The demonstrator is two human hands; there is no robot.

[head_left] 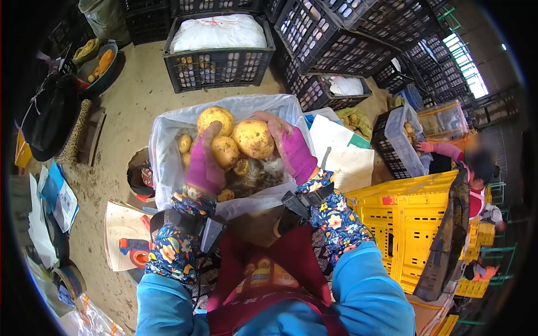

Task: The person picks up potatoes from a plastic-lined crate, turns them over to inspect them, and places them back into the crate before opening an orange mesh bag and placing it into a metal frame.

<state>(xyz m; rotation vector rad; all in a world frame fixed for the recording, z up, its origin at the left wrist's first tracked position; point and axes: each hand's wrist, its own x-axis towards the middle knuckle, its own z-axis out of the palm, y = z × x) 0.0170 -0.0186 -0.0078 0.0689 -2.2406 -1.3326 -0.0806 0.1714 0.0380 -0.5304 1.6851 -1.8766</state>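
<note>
— Three potatoes are held up over the lined sack (168,140), is that right?

— Yes. The top potato (216,119), the smaller potato (225,151) and the big potato (254,138) are bunched together, touching, just above the sack's open mouth.

— What crowds around the sack?

— Behind it stands a black crate (218,70) with a tied white bag (218,31) inside. Behind and to the sack's right leans a stack of black crates (358,33). Just right of the sack lie sheets of paper (347,159), and nearer, still on its right, a yellow crate (403,218). Further right, another person's hand (426,147) is beside a plastic-lined crate (392,143) with potatoes in it. Well behind the sack to the left sits a bowl (106,75) of orange pieces.

— Does anything get in the way?

— The person's own floral sleeves and red apron cover the sack's near edge, and the hands hide part of its inside.

— And the fingers?

— Both hands wear pink gloves. The left hand (204,165) has its fingers curled round the smaller potato, with the thumb raised against the top potato. The right hand (291,148) spreads its fingers (270,120) over the big potato and grips it from the right.

— What's in the sack itself?

— More potatoes: small potatoes (185,144) near its left wall, and darker ones under the hands.
</note>
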